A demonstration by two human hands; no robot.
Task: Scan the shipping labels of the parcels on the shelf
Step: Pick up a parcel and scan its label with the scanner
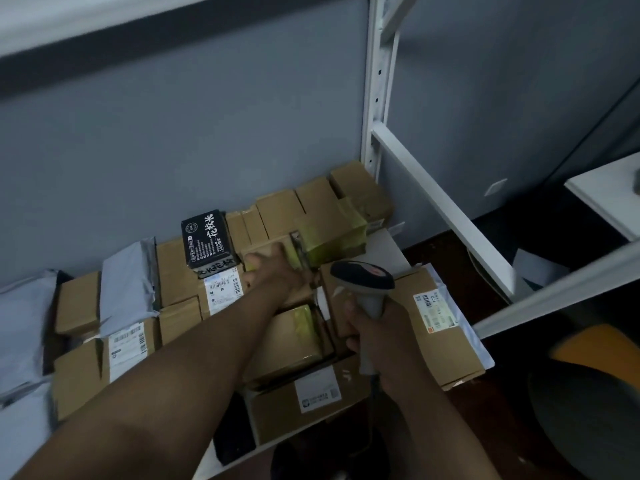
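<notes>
Many brown cardboard parcels and grey mailer bags fill a low white shelf. My right hand grips the handle of a grey barcode scanner, whose dark head points toward the back of the shelf. My left hand reaches across and grips a brown cardboard box in the middle of the shelf, beside a black box with white lettering. White shipping labels show on several parcels, such as the box label at right and one just left of my left wrist.
White metal shelf uprights and a slanted crossbar stand at the right. A grey wall backs the shelf. An orange and dark object lies on the floor at lower right. A white tabletop edge shows at far right.
</notes>
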